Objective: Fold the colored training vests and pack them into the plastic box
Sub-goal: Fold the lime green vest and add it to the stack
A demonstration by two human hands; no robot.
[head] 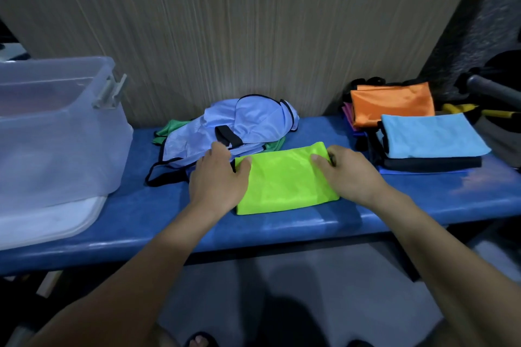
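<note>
A folded neon-green vest [283,181] lies flat on the blue bench [197,233], right in front of me. My left hand [218,177] grips its left edge, thumb on top of the fabric. My right hand [348,173] grips its right edge in the same way. Behind the green vest sits a loose heap with a pale blue vest [239,123] on top and a dark green one [169,129] under it. The clear plastic box [56,132] stands at the bench's left end, on its white lid [50,222].
At the right end of the bench lie folded vests in two piles: orange [392,102] at the back, light blue [431,133] over black [431,163] in front. A wood-grain wall [239,22] backs the bench. Yellow-handled gear [462,108] sits at far right.
</note>
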